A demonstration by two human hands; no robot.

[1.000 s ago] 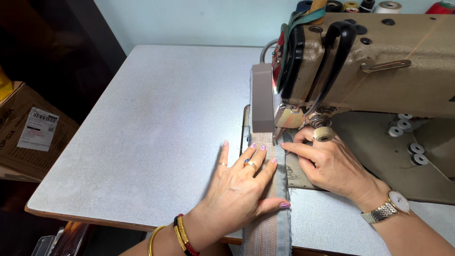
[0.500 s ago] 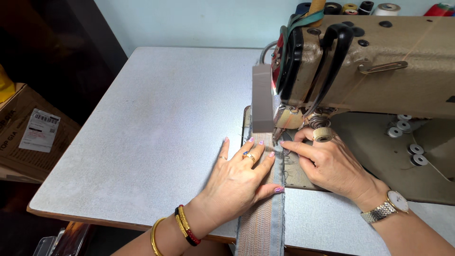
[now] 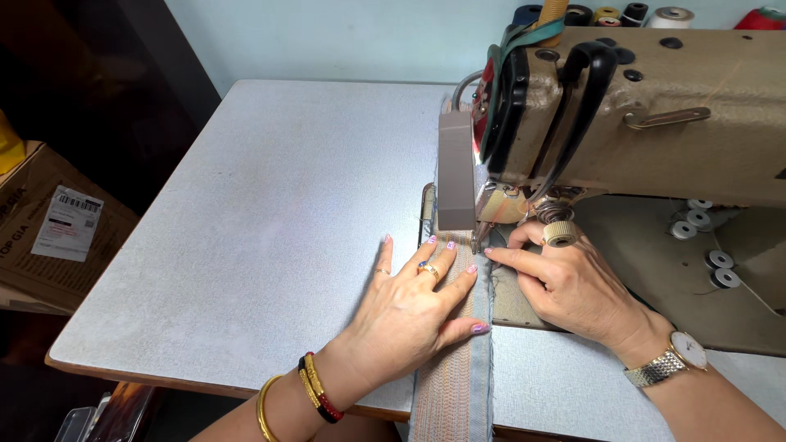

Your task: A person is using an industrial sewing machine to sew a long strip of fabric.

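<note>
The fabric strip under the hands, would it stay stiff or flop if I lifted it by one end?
Probably floppy: the strip bends over the table edge and hangs down. It looks light, since the left hand holds it flat with spread fingers. It may slide easily on the smooth tabletop; the right hand steadies its edge near the sewing machine.

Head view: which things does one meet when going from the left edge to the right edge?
Cardboard box → bare table → left hand → fabric strip → right hand → wristwatch. The sewing machine stands above, on the right half.
</note>
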